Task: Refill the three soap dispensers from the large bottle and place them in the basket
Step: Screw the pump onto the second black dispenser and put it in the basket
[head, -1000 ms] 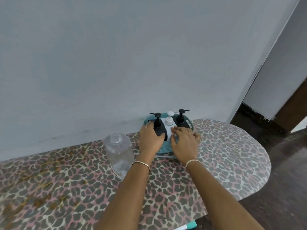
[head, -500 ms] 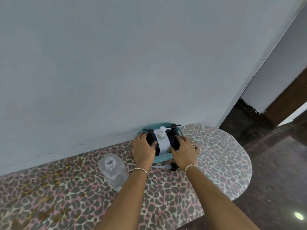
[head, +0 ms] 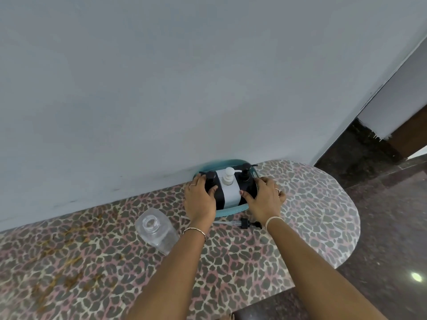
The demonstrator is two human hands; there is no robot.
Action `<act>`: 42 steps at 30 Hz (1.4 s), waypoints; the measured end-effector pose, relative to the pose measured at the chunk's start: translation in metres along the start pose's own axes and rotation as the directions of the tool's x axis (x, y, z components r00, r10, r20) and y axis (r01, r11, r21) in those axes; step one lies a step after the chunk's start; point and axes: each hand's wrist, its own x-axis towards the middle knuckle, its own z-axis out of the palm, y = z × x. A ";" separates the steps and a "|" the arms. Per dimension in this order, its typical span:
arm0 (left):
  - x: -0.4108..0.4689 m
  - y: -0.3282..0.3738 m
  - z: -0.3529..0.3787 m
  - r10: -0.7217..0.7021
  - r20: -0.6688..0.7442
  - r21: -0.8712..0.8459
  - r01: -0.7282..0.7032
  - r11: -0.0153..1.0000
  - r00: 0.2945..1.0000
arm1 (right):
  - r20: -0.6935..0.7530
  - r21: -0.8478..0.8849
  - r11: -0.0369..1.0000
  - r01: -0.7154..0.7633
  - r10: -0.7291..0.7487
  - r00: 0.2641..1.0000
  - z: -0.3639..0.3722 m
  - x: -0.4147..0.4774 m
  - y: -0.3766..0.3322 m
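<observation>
1. All three soap dispensers stand in the blue basket by the wall, so this looks like the last step.
2. The left hand and right hand curl round the basket's two ends, holding it.
3. Next: let go gently. The big bottle (open, looks empty) may want the pump lying just beside the basket.
</observation>
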 end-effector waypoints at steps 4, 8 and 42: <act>-0.002 0.000 0.000 -0.009 -0.006 0.008 0.009 1.000 1.000 | -0.015 0.003 1.000 0.008 -0.008 1.000 0.001 -0.001 0.000; -0.004 0.005 -0.001 -0.021 -0.013 0.022 0.022 1.000 1.000 | -0.054 0.041 0.999 -0.033 0.035 0.998 0.005 -0.003 -0.002; -0.049 0.003 -0.006 0.002 0.057 -0.132 0.005 0.991 0.998 | -0.123 0.404 0.907 -0.118 0.182 0.976 0.010 -0.045 0.025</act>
